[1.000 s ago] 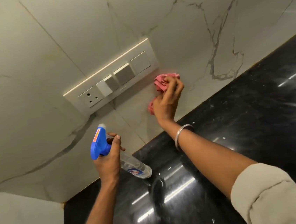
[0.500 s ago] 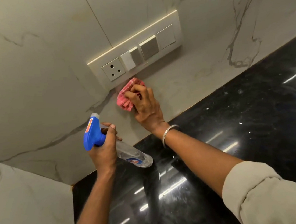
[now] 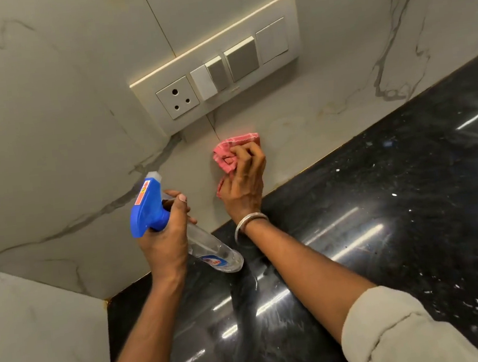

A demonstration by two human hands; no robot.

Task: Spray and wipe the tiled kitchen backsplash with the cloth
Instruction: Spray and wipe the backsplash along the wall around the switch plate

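The backsplash [image 3: 48, 118] is pale marble-look tile with grey veins. My right hand [image 3: 243, 180] grips a crumpled pink cloth [image 3: 229, 152] and presses it against the tile just below the switch panel, a little above the counter edge. My left hand [image 3: 164, 241] holds a spray bottle [image 3: 149, 208] by its neck, blue trigger head up and pointing at the wall, clear body slanting down to the right over the counter. The two hands are close together, the bottle left of the cloth.
A cream switch panel [image 3: 217, 68] with a socket and several switches is set in the wall above the cloth. A glossy black stone counter [image 3: 384, 224] runs below the tiles. A side wall [image 3: 35, 335] meets the backsplash at the left corner.
My right hand slid the cloth left under the socket, then back right and down, below the panel. The view shifted and the bottle stayed in my left hand.
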